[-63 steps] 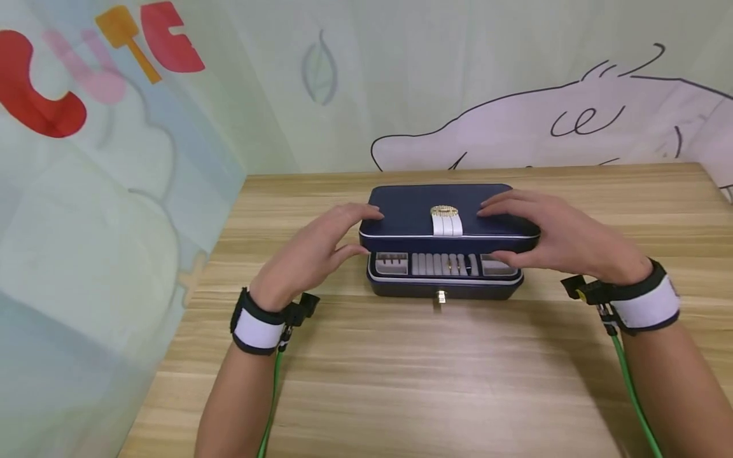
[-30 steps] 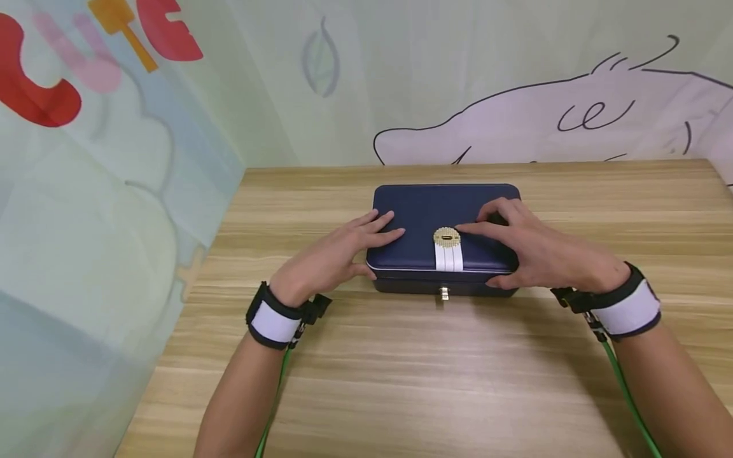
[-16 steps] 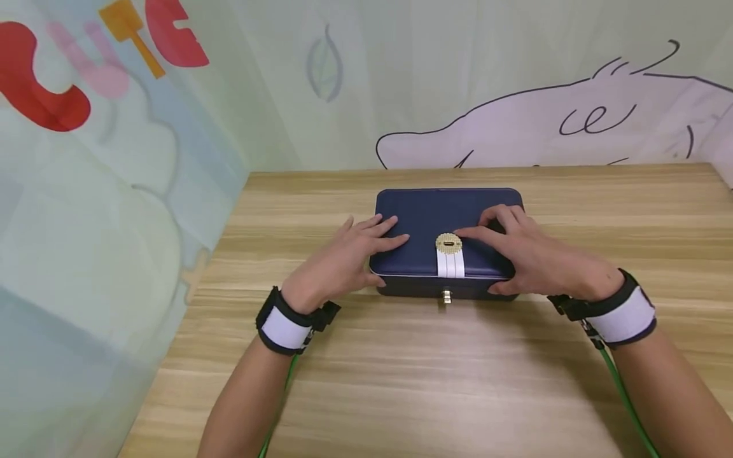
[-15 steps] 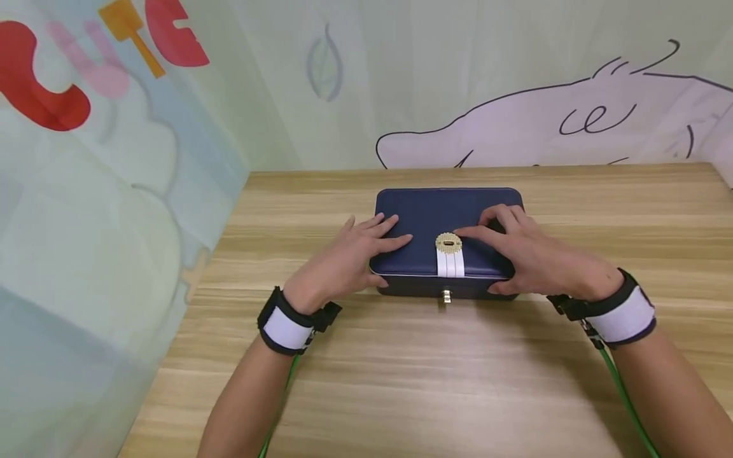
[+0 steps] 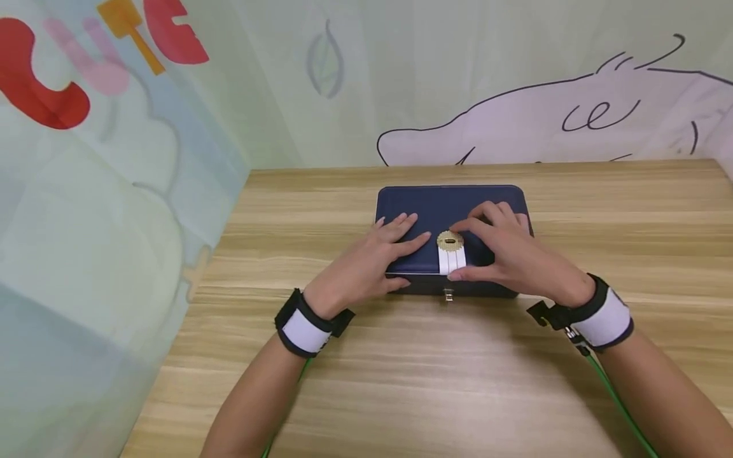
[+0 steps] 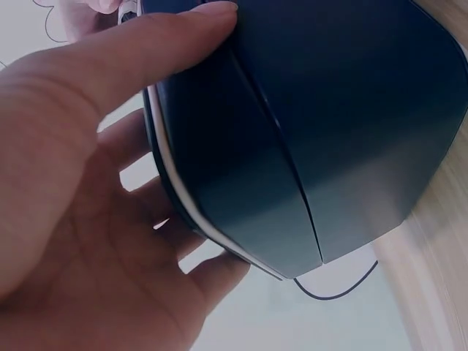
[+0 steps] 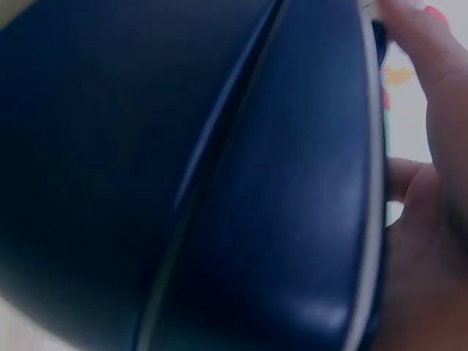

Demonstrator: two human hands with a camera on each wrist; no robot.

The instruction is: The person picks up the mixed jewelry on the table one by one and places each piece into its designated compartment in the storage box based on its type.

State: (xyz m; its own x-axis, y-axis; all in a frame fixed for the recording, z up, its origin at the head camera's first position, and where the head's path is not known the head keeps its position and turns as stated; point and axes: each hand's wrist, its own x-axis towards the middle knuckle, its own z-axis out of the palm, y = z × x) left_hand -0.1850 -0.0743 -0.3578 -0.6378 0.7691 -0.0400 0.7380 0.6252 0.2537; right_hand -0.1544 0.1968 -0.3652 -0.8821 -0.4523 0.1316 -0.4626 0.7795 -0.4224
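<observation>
A dark blue jewelry box [image 5: 412,198] sits on the table with its lid down. My left hand [image 5: 366,261] rests on the lid's left part, fingers spread and fairly straight, the thumb [image 6: 183,36] against the front side. My right hand [image 5: 509,251] is over the lid's right half. Its index fingertip is at the top of the round gold ornament on the white strap [image 5: 452,259], and its thumb is at the strap's lower end, so the strap lies between them. Just below, a small metal catch [image 5: 449,294] sticks out from the front of the box.
The wooden table [image 5: 424,381] extends in front of the box and to both sides. Printed fabric [image 5: 487,108] stands as a wall behind and on the left. A green cable [image 5: 621,401] runs along my right forearm from the wrist strap.
The lid has come down over the ring rolls and small compartments. Lately my left hand has slid right on the lid, and my right thumb has moved left to the strap's end.
</observation>
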